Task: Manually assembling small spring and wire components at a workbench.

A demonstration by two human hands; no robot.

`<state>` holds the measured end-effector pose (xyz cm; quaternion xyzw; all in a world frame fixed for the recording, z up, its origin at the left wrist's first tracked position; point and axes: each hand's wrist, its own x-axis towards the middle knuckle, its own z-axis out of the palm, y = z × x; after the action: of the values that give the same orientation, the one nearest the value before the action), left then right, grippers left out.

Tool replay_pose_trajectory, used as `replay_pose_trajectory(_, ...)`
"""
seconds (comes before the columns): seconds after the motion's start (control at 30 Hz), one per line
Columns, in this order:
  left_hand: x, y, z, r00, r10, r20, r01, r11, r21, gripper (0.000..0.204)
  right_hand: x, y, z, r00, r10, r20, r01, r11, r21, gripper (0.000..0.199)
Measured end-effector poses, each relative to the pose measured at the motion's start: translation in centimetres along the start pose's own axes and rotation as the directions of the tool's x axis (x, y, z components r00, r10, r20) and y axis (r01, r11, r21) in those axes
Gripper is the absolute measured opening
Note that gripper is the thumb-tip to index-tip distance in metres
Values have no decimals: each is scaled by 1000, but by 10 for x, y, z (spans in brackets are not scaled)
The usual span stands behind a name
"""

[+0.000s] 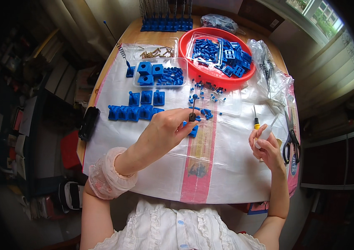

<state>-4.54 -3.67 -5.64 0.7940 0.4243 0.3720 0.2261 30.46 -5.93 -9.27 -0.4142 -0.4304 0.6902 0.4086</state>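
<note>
My left hand (164, 129) is closed on a dark coil spring (192, 117), pinched between thumb and fingers. A thin rod rises from the spring, tipped with a blue ball (195, 96). Just below these fingers a blue plastic part (193, 131) shows, partly hidden by the hand. On the right, my right hand (270, 152) is wrapped round a small whitish squeeze bottle (264, 134), its long thin nozzle pointing up and away. Beside those fingers is a yellow-and-black-handled screwdriver (256, 121); its lower end is hidden.
Blue base pieces (133, 112) stand in rows at left, below a clear box (184, 84) of blue parts. A red basin (250, 77) holds more parts. Small pieces (212, 91) are scattered mid-table. Black scissors (292, 143) lie at right; a black case (89, 123) sits at left.
</note>
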Motion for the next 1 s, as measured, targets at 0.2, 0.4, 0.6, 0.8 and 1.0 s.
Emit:
replay_pose_trajectory(0.2, 1, 3, -1, 999, -30, 27, 30, 1000, 9, 13, 1, 6, -8, 997, -28, -71, 23, 997, -79, 21)
replay_pose_trajectory(0.4, 1, 1, 1, 999, -31, 35, 31, 1000, 3, 16, 1, 5, -2, 1000, -25, -9, 24, 995, -96, 21)
replay_pose_trajectory(0.6, 1, 1, -1, 998, -42, 49, 40, 999, 30, 16, 0, 8, 2, 1000, -19, -2, 19, 987, -159, 29)
replay_pose_trajectory(0.8, 1, 2, -1, 998, -44, 40, 43, 999, 20, 18, 1, 3, -2, 998, 15, 63, 3, 959, -284, 30)
replay_pose_trajectory(1.0, 0, 1, 0, 998, -46, 37, 45, 998, 32, 20, -5, -1, -10, 999, 6, 49, 14, 917, -399, 27)
